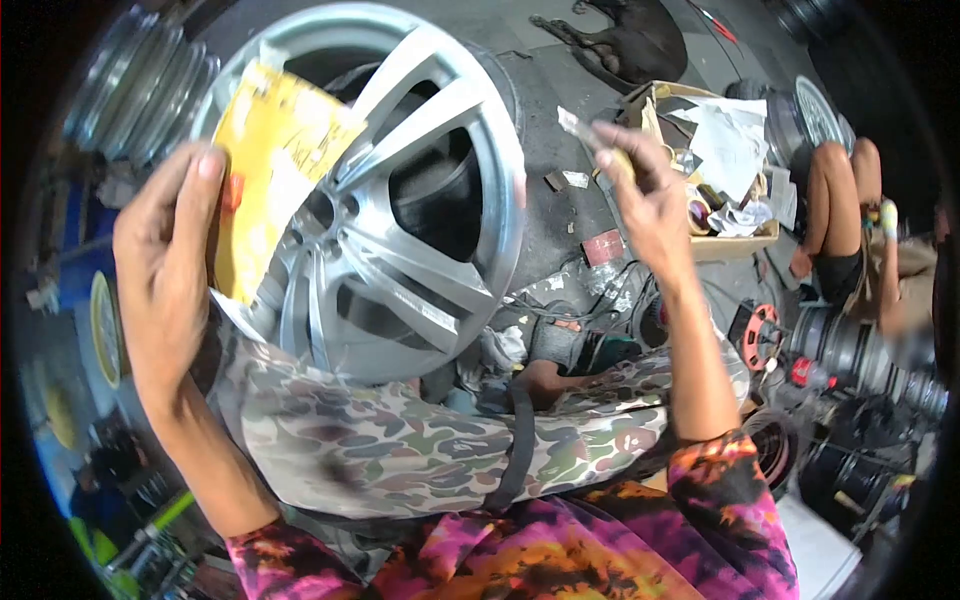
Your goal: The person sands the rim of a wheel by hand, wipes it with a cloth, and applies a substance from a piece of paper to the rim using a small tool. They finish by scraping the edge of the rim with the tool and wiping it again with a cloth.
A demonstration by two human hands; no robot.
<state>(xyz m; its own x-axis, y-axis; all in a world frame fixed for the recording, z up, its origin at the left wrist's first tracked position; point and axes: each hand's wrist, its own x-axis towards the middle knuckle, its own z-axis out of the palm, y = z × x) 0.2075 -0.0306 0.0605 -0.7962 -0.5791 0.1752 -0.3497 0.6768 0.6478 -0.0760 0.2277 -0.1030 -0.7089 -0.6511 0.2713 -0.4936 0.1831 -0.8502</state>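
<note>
A worn yellow sheet with dark handwriting is pinched in my left hand, in front of the left part of a large silver wheel rim. The rim stands tilted before my legs, its spokes facing me. My right hand is raised to the right of the rim, closed around the handle of a small tool with a flat, light-coloured blade that points up and left. The two hands are well apart.
A cardboard box with papers stands at the right. A dark dog lies at the top. Another person sits at the far right. Stacked rims are at the upper left. Cables and a red-capped bottle lie at the right.
</note>
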